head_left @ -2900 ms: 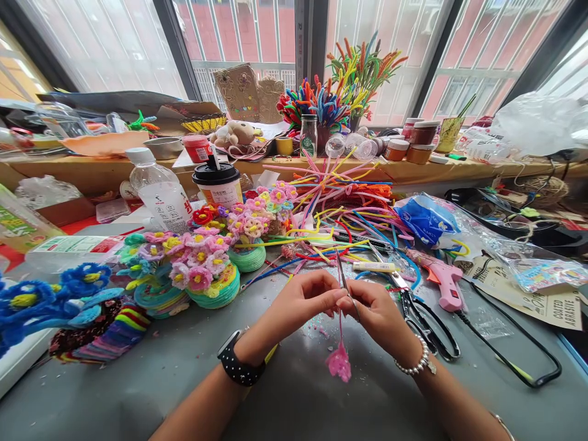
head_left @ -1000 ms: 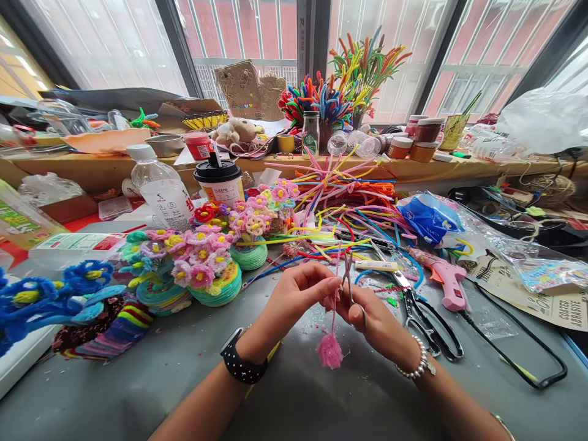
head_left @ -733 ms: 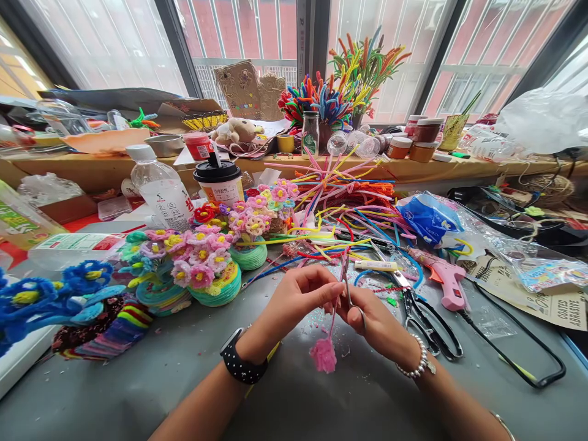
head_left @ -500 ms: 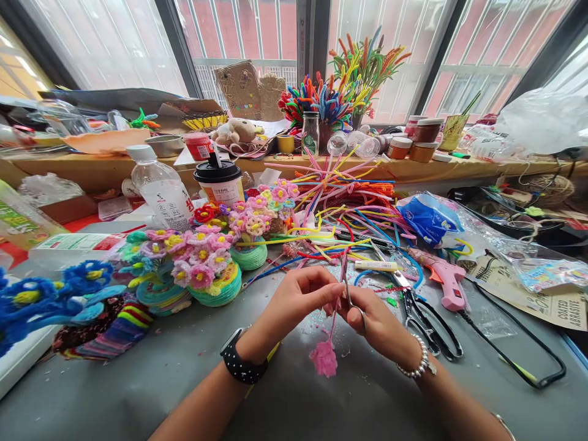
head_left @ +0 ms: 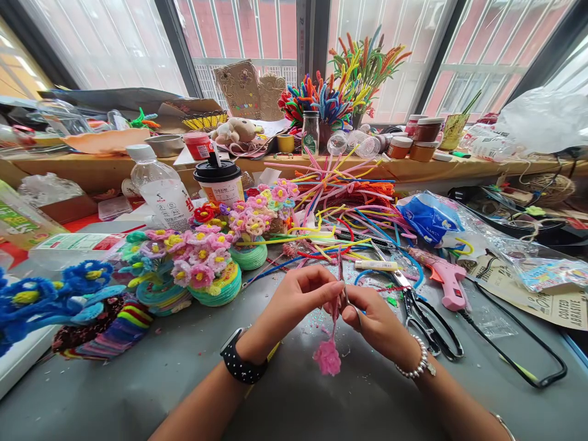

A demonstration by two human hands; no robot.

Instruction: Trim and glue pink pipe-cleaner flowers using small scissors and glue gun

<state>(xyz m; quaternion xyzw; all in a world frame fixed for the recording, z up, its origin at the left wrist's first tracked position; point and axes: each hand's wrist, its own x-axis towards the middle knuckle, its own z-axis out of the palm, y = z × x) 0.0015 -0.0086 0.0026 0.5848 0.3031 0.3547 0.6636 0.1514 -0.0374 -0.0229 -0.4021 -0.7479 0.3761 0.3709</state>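
Head view — left hand (head_left: 307, 299) pinching its stem (head_left: 335, 312), right hand (head_left: 377, 313) gripping scissors (head_left: 346, 295) — pink flower (head_left: 327, 357) hangs beneath both.

Behind the far edge of the grey surface (head_left: 138, 395) runs a brown ledge (head_left: 436, 173). Above it, wide windows (head_left: 119, 49) with dark frames (head_left: 313, 37) let daylight in; outside are white bars (head_left: 248, 60) and a reddish wall (head_left: 270, 27).
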